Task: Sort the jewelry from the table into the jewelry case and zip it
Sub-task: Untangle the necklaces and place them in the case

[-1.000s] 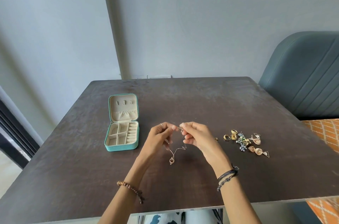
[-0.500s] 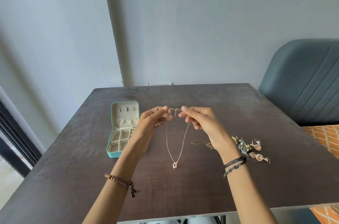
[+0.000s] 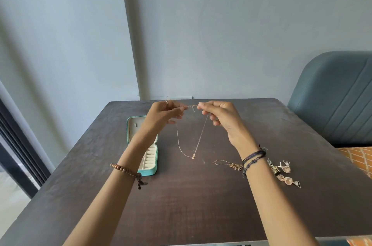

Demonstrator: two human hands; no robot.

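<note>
Head view, and nearest to us lies the dark bench [image 3: 191, 205], two forearms reaching out over it. Off by the right wrist, the loose jewelry waits: a second chain [image 3: 229, 164] in a small heap and a cluster of earrings [image 3: 284, 173] just beyond it, all untouched on the bench. Further out, the necklace [image 3: 191, 141] now hangs free in a long loop, its pendant dangling clear of the surface — a second ago it was bunched low between the fingers, so it has been lifted and drawn out to full length! Left hand [image 3: 163, 114] pinches one end of the chain, right hand [image 3: 221, 116] pinches the other, each grip closed tight on the chain right at the clasp. Behind the left forearm sits the teal jewelry case [image 3: 150, 172], lid up, partly hidden. My read: the chain looks untangled, ready to go into the case, and most of the sorting remains.
</note>
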